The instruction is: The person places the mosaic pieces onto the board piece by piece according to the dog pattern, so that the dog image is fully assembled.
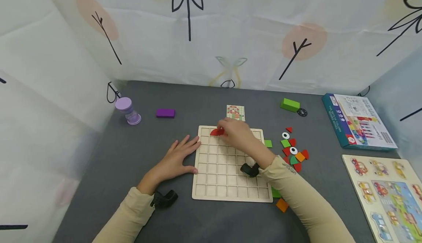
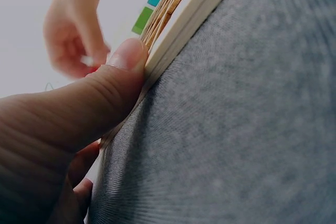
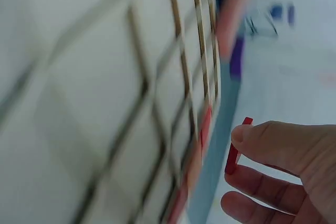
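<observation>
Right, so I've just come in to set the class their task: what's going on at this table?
A person's right hand pinches a red piece over the far side of a gridded wooden board. At least one other red piece already lies in the far row, while most of the visible cells are bare. The left hand rests at the board's left edge. Loose coloured pieces lie to the right, and a picture card lies just beyond the board.

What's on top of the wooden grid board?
Red pieces lie along its far edge. In the head view, the right hand, pinching another red piece, and a black wrist camera hide parts of the board.
</observation>
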